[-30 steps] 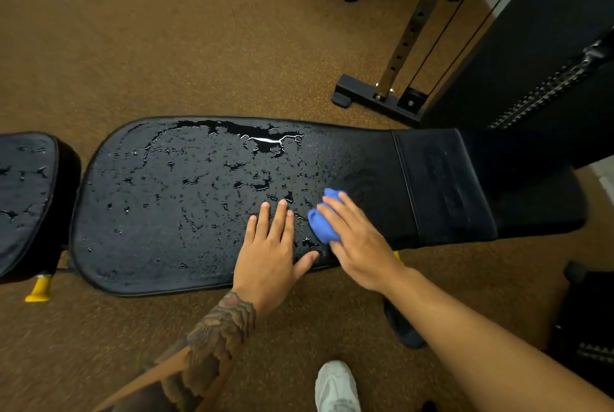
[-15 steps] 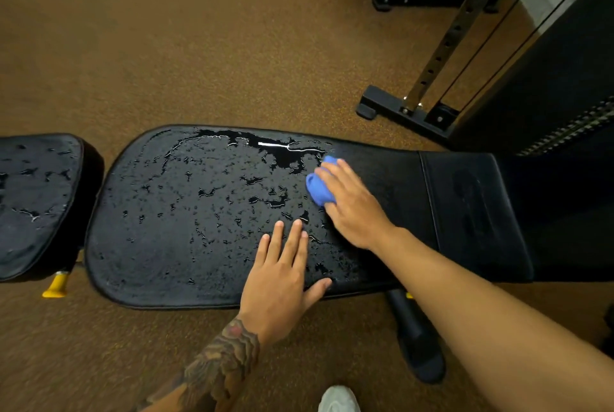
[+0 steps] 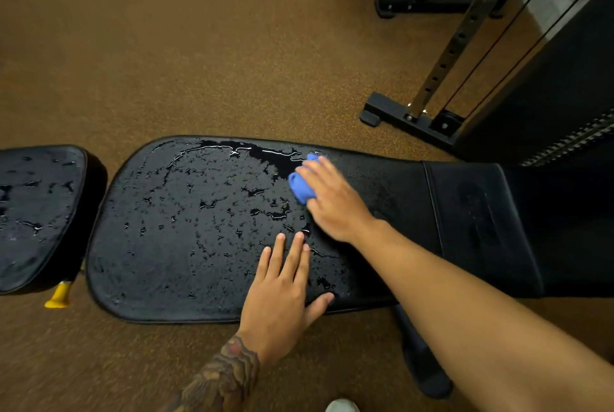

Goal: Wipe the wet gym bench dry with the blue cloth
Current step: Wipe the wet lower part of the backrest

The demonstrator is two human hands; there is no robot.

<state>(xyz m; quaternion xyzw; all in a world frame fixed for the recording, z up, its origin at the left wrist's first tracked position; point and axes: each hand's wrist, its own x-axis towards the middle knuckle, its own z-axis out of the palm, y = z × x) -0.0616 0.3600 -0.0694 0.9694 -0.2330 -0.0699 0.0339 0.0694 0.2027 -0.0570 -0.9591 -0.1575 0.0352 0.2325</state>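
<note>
1. The blue cloth [image 3: 300, 186] is bunched into a small wad on the gym bench [image 3: 166, 245]. It sits up near the back pad's 12 o'clock edge, right where the biggest puddle [image 3: 265, 159] ends.
2. The right grip [image 3: 335, 204] has its fingers curled over the wad and is pressing it down on the pad. With that little cloth showing, it'll probably soak through fast and then just smear water around instead of lifting it.
3. That puddle hugs the far lip. Any stroke toward 12 o'clock would likely shove it over the edge onto the floor [image 3: 166, 46], so the person ends up with a wet floor too.
4. The left grip [image 3: 282, 292] lies flat at the pad's 6 o'clock edge, fingers straight and close together, thumb out, holding nothing. It's on wet vinyl, so if the person leans on it, it could skid. The patch under it is also easy to miss.
5. Toward 3 o'clock the pad looks mostly dull and dry, while from the cloth toward 9 o'clock it's beaded all over.
6. The separate seat pad [image 3: 36, 212] at 9 o'clock is spotted with water as well, and sits well apart from the cloth, so it's easy to forget.
</note>
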